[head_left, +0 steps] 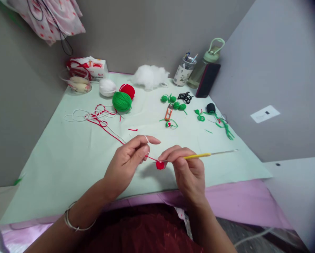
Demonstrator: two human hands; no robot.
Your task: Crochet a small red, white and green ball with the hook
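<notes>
My right hand (187, 168) is closed around a crochet hook (198, 156) with a yellow grip. The hook's left tip meets a small round red crochet piece (159, 165) at my right fingertips. My left hand (132, 154) has thumb and fingers pinched on red yarn (151, 158), its index finger stretched out with white yarn (147, 139) looped round it. The red strand runs taut from the left fingers to the red piece. More red and white yarn (99, 116) trails in loose loops on the table to the left.
Behind stand green (122, 101), red (127, 91) and white (107, 87) yarn balls, and white stuffing (150, 76). Orange thread snips (169, 112) lie among small green crochet pieces (176, 105). A black claw clip (185, 97), pen jar (184, 72), bottle (199, 70) and phone (208, 80) are at back right.
</notes>
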